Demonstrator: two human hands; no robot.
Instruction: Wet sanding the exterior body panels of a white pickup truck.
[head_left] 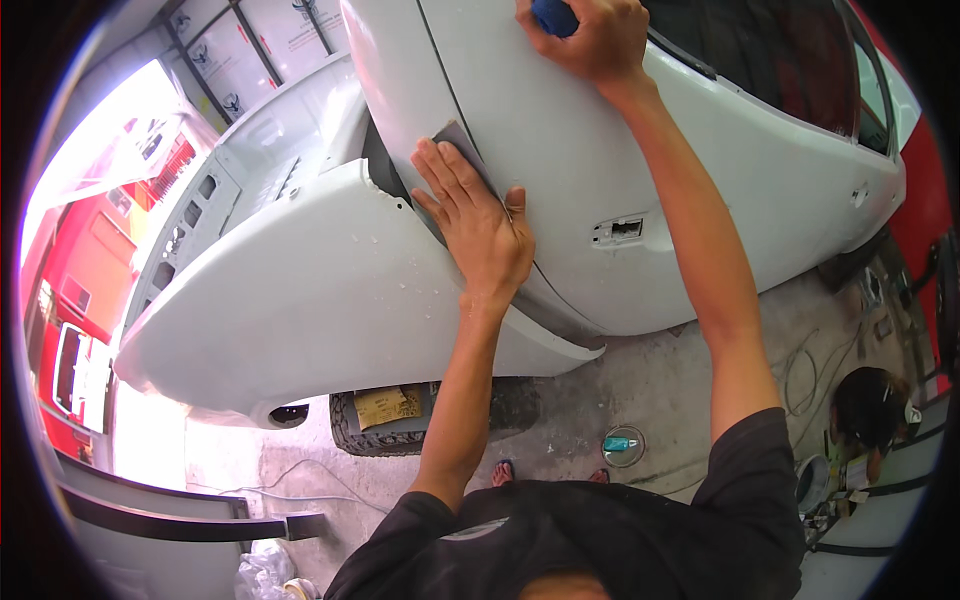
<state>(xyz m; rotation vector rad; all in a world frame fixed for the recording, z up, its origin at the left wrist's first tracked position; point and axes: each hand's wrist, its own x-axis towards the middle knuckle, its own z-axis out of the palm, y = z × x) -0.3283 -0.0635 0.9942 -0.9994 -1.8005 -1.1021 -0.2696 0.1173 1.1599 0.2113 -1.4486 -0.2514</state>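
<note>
My left hand (478,225) lies flat with long fingers over a grey sheet of sandpaper (455,136), pressing it on the white car body beside the panel gap. The sheet's upper corner and right edge show; the rest is under the hand. Farther up and to the right, my right hand (603,42) is closed around a blue object (554,17), perhaps a sponge, against the white door (560,150). That object is partly hidden by the fingers. Water drops dot the white fender (300,270) left of my left hand.
Below the fender stands a tyre (350,435) with brown paper (388,405) on it. A round container (625,458) with a turquoise item sits on the concrete floor by my feet. Another person (868,410) crouches at lower right. Hoses (300,495) cross the floor.
</note>
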